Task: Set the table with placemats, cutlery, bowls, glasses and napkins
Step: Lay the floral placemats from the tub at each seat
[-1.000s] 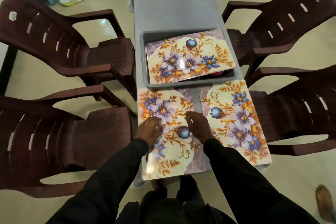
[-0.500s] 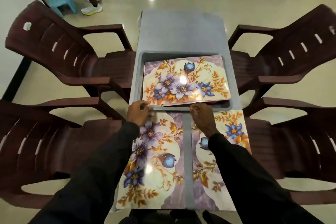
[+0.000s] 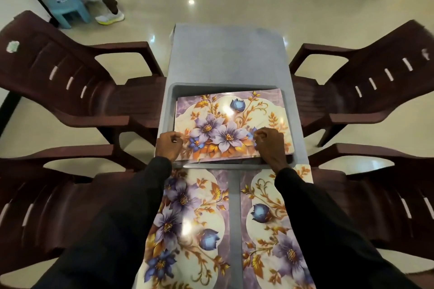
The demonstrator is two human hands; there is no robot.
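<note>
- Mat (image 3: 230, 124): it lies on top in the grey bin (image 3: 172, 91), at the middle of the table (image 3: 229, 54). Its long axis runs left to right across the table, printed side up, with the blue bud toward the far edge.
- Your left hand (image 3: 168, 146) pinches the mat's left side near the near corner, with the thumb on top.
- Your right hand (image 3: 270, 145) is curled onto the mat's near right part and grips it there.
- The left mat (image 3: 187, 230) and right mat (image 3: 270, 230) lie flat at the table's near end, just before the bin. Their long axes run near to far, side by side, with a bare strip of table between them.
- Your sleeves cover parts of both.
- Chairs (image 3: 70, 82) stand along the table's left and right edges, two on each side.
</note>
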